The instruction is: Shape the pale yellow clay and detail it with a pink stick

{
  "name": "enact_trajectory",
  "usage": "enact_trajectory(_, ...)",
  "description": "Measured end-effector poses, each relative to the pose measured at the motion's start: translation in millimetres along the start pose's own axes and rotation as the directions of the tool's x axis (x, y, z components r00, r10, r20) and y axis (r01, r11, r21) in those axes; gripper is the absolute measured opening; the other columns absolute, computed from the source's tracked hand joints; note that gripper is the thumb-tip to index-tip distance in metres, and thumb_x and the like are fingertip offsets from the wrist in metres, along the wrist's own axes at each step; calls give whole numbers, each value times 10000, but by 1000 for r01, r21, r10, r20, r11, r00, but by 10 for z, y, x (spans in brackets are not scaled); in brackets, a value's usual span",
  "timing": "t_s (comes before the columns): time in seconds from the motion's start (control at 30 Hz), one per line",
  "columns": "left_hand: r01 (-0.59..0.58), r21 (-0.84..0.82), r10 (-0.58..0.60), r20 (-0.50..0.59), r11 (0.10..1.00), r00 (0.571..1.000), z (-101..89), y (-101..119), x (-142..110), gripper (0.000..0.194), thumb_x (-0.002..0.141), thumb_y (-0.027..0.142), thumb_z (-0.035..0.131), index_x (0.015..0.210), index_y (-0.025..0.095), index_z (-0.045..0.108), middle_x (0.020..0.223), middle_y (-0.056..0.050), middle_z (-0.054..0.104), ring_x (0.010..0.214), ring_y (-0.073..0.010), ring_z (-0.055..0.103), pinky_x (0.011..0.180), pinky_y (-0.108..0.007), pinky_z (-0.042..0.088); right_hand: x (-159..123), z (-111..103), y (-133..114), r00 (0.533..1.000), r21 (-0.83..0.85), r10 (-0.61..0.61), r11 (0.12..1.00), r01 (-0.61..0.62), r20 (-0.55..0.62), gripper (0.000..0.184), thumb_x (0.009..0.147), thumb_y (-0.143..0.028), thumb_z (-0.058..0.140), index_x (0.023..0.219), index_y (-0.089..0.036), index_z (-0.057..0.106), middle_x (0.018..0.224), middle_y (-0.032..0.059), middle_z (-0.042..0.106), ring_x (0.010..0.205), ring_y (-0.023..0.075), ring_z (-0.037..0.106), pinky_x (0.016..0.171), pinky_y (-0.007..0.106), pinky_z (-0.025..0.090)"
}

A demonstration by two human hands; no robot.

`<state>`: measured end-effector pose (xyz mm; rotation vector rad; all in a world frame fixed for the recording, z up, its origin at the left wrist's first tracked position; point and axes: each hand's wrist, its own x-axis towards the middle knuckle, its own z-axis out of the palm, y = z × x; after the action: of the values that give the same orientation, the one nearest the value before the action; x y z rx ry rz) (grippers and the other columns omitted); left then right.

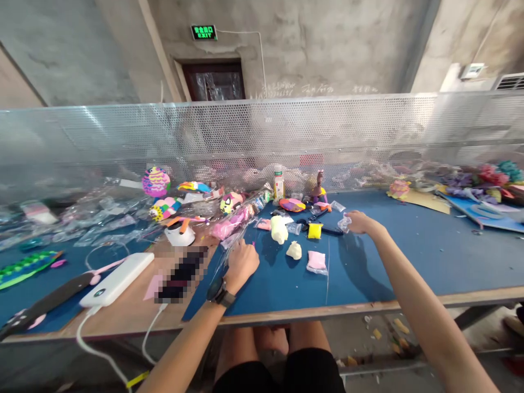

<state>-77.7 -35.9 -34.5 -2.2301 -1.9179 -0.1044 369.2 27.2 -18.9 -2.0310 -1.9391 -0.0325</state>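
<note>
Holding wrapper (345,223) inside table edge (303,313)

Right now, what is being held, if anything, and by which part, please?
Right hand: clear plastic, by its right end. Left hand: cannot be told.

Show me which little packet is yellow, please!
The yellow packet, just behind the pale pink packet. Only it is bright yellow; the salmon-pink packet, off to the left, isn't.

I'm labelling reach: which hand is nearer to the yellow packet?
Right. The right hand is a little to the right of the yellow packet; the left hand is farther off, to its left.
</note>
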Motion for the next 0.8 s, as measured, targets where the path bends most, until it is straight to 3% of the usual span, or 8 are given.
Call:
enact_trajectory(0.2, -2, 11, 2, 59, 1000, 998, -38, -139, 197, 357, 937, 132, 496, 1080, 69, 818, 1219, -283, 694, 1256, -392, 655, 1007, -437, 570, 236, -79, 390, 967, 12, 256, 967, -256, -11, 555, 886, -245, 605, 1425, -159, 709, 1341, 196, 750, 1242, 344, 700, 1059, 437, 533)
enact_trajectory(0.3, -25, 7, 23, 151, 1000, 988, -101, -205, 333, 366, 956, 177, 497, 1112, 76, 812, 1192, -287, 734, 1203, -382, 704, 963, -421, 584, 156, 26, 453, 955, 44, 297, 954, -297, -9, 516, 980, -273, 495, 1429, -133, 707, 1370, 182, 745, 1263, 327, 694, 1074, 400, 524)
enact_trajectory(0.37, -49, -2, 48, 240, 999, 970, -141, -247, 431, 310, 935, 222, 554, 1029, 112, 828, 1104, -255, 782, 1089, -357, 756, 883, -384, 599, 73, 150, 431, 956, 61, 292, 954, -293, 11, 509, 1045, -340, 424, 1434, -174, 708, 1403, 147, 735, 1279, 304, 688, 1074, 382, 522)
enact_trajectory(0.43, -72, -11, 72, 310, 997, 948, -175, -275, 523, 238, 895, 280, 634, 924, 147, 829, 1003, -218, 811, 987, -335, 785, 806, -344, 601, 7, 281, 371, 960, 59, 279, 958, -281, 33, 513, 1052, -441, 464, 1451, -215, 694, 1493, 145, 676, 1360, 332, 630, 1106, 454, 502)
enact_trajectory(0.53, -96, -17, 96, 336, 995, 937, -229, -263, 623, 266, 910, 351, 645, 935, 149, 816, 1035, -225, 813, 993, -346, 791, 799, -356, 600, -29, 441, 235, 966, 47, 256, 965, -258, 40, 535, 1050, -491, 478, 1495, -251, 653, 1598, 157, 578, 1459, 373, 532, 1159, 597, 428)
enact_trajectory(0.67, -152, -33, 155, 221, 988, 963, -324, -177, 711, 314, 982, 230, 510, 1153, 141, 757, 1256, -220, 752, 1209, -338, 720, 981, -391, 567, -14, 528, 36, 983, 43, 179, 983, -180, 31, 481, 1046, -346, 454, 1474, -284, 665, 1598, 133, 580, 1464, 364, 520, 1187, 673, 361)
enact_trajectory(0.8, -178, -29, 172, -141, 984, 975, -380, -169, 907, 422, 960, 155, 534, 1372, 107, 613, 1431, -242, 614, 1389, -359, 572, 1147, -432, 475, -13, 496, -113, 992, 34, 123, 992, -122, -40, 596, 957, -158, 464, 1515, -302, 618, 1662, 110, 508, 1504, 348, 470, 1227, 707, 268)
